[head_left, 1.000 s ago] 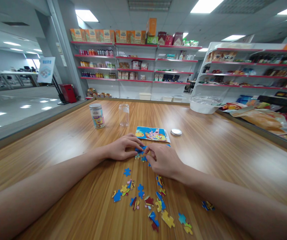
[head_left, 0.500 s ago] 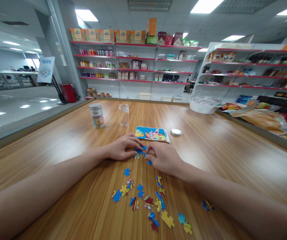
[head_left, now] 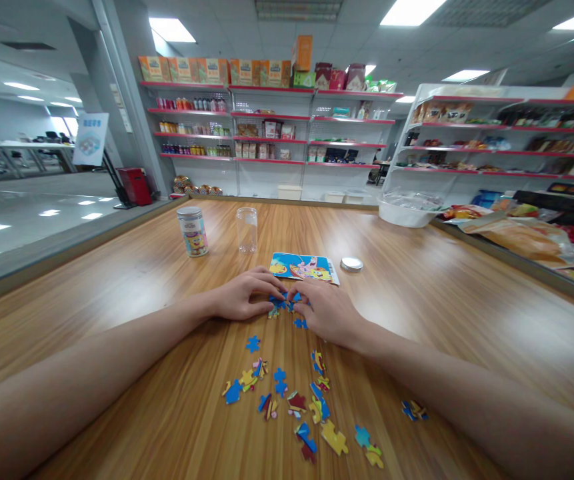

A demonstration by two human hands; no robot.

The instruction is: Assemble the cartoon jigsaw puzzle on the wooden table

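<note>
Several joined blue jigsaw puzzle pieces (head_left: 283, 304) lie on the wooden table between my hands. My left hand (head_left: 247, 294) rests at their left side, fingers bent and thumb toward them, holding their edge. At the right side, my right hand (head_left: 331, 312) pinches at a blue piece, its fingertips partly hiding it. Just below my right fingers is a loose blue puzzle piece (head_left: 301, 324). Nearer to me are scattered blue, yellow and dark red pieces, among them a yellow puzzle piece (head_left: 335, 438). Right behind my hands lies a cartoon picture card (head_left: 303, 267).
A printed can (head_left: 193, 232) and a clear plastic jar (head_left: 247, 230) stand at the back left. Right of the card is a round metal lid (head_left: 351, 265). A white basket (head_left: 407, 212) and snack packets (head_left: 517, 243) occupy the right back, with stocked shelves behind.
My right hand has shifted slightly left and up, bringing its fingertips closer to my left hand over the joined pieces. My left hand has stayed in place.
</note>
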